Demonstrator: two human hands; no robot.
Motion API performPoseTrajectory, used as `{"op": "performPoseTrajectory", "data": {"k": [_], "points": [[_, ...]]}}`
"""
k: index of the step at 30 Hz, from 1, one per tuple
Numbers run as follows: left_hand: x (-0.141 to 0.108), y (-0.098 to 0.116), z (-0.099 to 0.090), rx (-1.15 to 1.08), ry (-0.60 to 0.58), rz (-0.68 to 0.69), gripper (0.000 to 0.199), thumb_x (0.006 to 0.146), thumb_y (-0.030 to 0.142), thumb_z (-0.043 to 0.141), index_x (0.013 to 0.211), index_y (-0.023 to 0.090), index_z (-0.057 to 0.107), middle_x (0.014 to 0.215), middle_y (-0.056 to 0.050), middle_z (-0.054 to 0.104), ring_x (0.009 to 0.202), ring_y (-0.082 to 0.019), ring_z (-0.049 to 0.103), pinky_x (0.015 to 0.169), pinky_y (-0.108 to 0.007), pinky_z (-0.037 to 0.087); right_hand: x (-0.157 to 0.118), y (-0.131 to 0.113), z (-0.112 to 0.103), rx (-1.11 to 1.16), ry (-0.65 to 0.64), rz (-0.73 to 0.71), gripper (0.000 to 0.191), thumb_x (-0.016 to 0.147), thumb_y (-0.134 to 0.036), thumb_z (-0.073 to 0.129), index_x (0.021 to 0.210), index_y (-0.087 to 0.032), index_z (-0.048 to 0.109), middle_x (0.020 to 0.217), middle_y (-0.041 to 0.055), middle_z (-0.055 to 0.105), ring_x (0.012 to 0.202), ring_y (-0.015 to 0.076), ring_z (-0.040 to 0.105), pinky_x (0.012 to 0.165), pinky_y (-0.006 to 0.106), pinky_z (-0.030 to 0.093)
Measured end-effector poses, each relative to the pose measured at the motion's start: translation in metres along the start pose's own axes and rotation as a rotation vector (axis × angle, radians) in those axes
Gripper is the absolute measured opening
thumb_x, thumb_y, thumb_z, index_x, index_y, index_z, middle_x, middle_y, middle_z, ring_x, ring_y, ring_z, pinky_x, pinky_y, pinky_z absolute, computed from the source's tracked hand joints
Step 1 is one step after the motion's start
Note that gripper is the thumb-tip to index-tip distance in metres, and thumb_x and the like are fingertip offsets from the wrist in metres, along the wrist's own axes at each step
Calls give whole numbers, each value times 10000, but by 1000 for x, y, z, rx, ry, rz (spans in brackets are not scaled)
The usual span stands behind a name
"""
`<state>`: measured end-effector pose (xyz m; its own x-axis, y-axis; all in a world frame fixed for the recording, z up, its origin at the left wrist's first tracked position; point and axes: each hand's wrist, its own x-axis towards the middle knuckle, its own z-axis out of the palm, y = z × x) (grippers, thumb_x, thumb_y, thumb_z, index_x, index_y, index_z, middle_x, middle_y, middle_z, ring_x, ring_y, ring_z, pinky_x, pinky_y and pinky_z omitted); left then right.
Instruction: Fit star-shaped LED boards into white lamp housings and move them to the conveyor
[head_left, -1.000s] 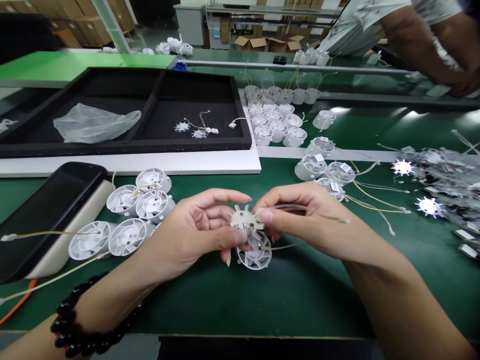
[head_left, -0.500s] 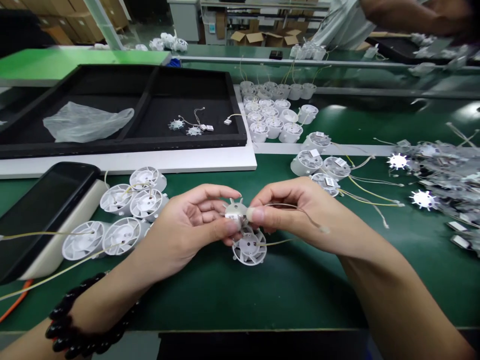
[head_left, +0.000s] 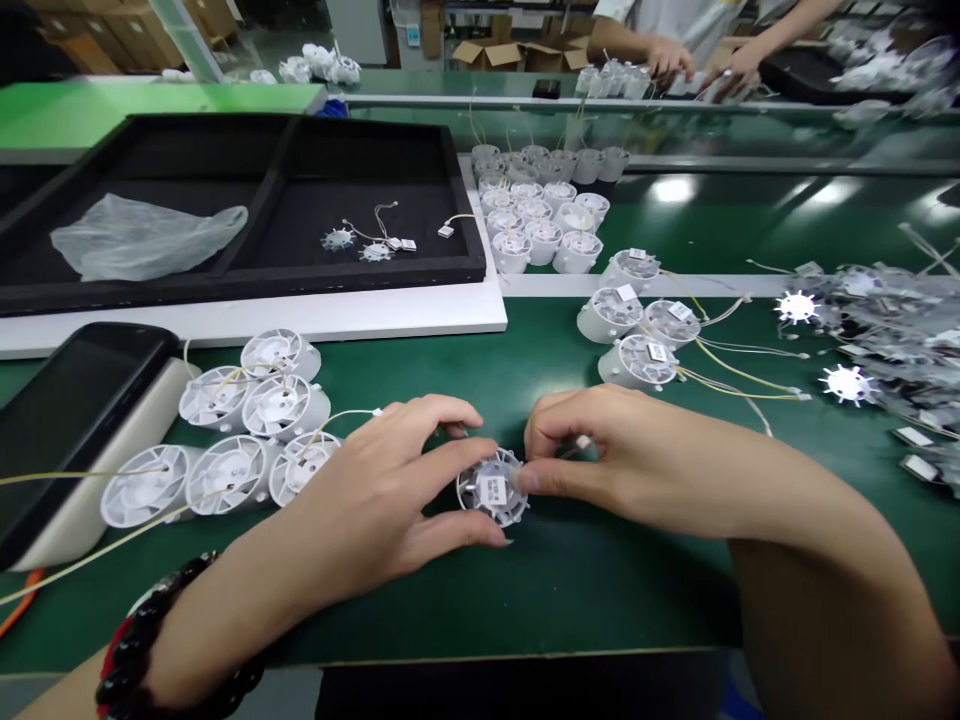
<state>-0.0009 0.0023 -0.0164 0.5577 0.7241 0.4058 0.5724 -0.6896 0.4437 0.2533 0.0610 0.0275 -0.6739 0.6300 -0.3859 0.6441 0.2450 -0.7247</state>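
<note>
A round white fan housing [head_left: 465,490] stands on the green bench between my hands. On its top lies a small star-shaped circuit board [head_left: 493,489] with a white label. My left hand [head_left: 390,490] curves around the housing, index finger at its far rim and thumb at its near side. With thumb and index finger closed, my right hand [head_left: 600,450] pinches at the board's right edge. A small white connector [head_left: 583,442] shows by my right fingers; most of its wire is hidden.
Several white fan housings [head_left: 232,475] stand left beside a black-topped device [head_left: 82,400]. More housings with labelled boards [head_left: 637,362] are right of centre. A pile of star-shaped boards [head_left: 892,350] lies far right. Behind is a black tray [head_left: 360,272]; across the bench, a co-worker's hands [head_left: 667,60] work.
The star-shaped board has come down from between my fingers onto the housing. My left hand has opened wider and moved around the housing. My right hand has lowered slightly.
</note>
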Motion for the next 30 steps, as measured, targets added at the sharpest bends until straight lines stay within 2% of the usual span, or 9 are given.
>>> {"op": "performPoseTrajectory", "data": {"k": [3, 6, 14, 20, 25, 30], "points": [[-2, -1, 1, 12, -69, 1, 453, 1131, 591, 580, 1233, 185, 754, 1272, -157, 749, 1092, -317, 753, 904, -417, 594, 1, 3, 1, -40, -11, 42, 545, 997, -722, 629, 744, -240, 668, 666, -12, 613, 604, 151, 498, 538, 312, 316], [-1, -2, -1, 8, -94, 15, 481, 1155, 590, 521, 1243, 173, 744, 1257, -154, 769, 1067, -308, 763, 888, -409, 582, 1, 2, 1, -17, -26, 65, 554, 986, -709, 657, 699, -236, 632, 623, -22, 574, 566, 139, 462, 502, 303, 288], [3, -2, -6, -198, -147, -104, 397, 1099, 542, 684, 1286, 205, 778, 1267, -93, 798, 1079, -255, 787, 931, -294, 593, 2, -1, 3, 6, -18, 62, 578, 976, -733, 653, 682, -237, 618, 566, -38, 505, 518, 130, 418, 453, 300, 250], [2, -3, -10, -274, -224, -204, 387, 1083, 561, 697, 1360, 305, 785, 1324, -67, 792, 1103, -275, 792, 956, -312, 619, 0, -2, 4, -8, -4, 67, 518, 982, -652, 687, 681, -234, 634, 564, -35, 513, 509, 127, 429, 460, 295, 261], [-2, -6, -7, -201, -177, -126, 391, 1078, 554, 708, 1340, 274, 780, 1233, -65, 820, 1051, -264, 806, 934, -289, 619, 4, -3, 5, -52, 28, 67, 403, 982, -479, 732, 684, -230, 624, 623, -26, 579, 568, 132, 479, 505, 285, 304], [-5, -5, -4, -84, -169, -31, 549, 1077, 576, 695, 1484, 207, 681, 1396, -131, 763, 1209, -318, 778, 1014, -338, 622, 2, 0, 2, -41, 14, 40, 331, 996, -440, 710, 736, -238, 687, 671, -12, 630, 594, 142, 491, 525, 290, 327]]}}
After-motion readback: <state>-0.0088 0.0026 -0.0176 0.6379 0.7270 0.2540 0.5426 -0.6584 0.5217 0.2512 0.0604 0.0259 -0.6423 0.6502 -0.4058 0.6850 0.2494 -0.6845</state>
